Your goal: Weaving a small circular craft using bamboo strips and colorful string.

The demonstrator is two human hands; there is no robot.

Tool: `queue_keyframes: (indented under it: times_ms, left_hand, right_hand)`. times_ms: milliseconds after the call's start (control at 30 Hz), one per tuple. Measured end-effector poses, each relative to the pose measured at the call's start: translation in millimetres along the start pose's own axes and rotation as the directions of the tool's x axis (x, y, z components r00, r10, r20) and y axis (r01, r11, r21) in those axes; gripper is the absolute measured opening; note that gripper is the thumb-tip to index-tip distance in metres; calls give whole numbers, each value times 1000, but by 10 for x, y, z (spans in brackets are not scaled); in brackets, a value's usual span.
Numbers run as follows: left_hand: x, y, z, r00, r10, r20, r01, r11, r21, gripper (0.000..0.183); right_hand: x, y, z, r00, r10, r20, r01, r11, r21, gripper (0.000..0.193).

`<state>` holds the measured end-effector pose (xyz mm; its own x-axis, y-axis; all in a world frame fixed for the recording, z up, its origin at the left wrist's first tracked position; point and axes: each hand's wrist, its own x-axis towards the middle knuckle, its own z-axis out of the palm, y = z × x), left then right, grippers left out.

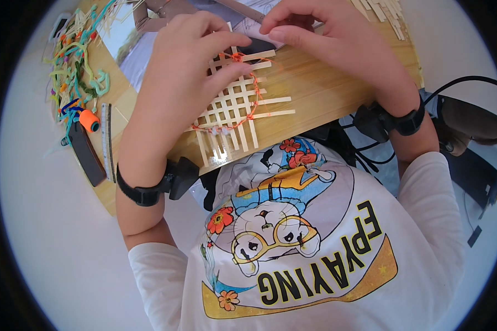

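Note:
A lattice of pale woven bamboo strips point(233, 102) lies on the table near its front edge, its loose ends sticking out. Orange cord point(258, 92) with small knots curves around the woven part. Over the lattice's left side is my left hand point(185, 66), thumb and index finger apart, the thumb against the strips. Its other fingers are partly hidden. My right hand point(337, 41) hovers above and to the right of the lattice. Its thumb and index fingertips are drawn together; whatever is between them, if anything, is too small to make out.
Tangled coloured yarn point(74, 66) is heaped at the left, beside an orange spool point(89, 121), a dark flat case point(86, 154) and a ruler-like strip point(107, 140). A printed picture sheet point(128, 52) lies beneath my hands. More bamboo strips point(389, 15) lie at far right; black cables point(370, 151) hang below the table edge.

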<state>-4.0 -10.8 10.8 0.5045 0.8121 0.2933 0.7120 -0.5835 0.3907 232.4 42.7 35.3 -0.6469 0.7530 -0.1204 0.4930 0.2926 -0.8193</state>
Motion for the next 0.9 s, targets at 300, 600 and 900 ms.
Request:
queue_keyframes:
  times_ms: [300,600,900]
  left_hand:
    - [24,-28,83,998,-14,56,15,1000,-8,20]
    - [118,-121,81,984,-64,165,84,990,-117,17]
    - [67,-116,70,907,-378,186,421,793,-440,16]
  right_hand:
    - [35,16,155,995,82,49,-81,997,-17,27]
    - [149,358,394,951,-284,-125,267,954,-133,24]
    - [204,44,117,999,8,52,-9,1000,14,23]
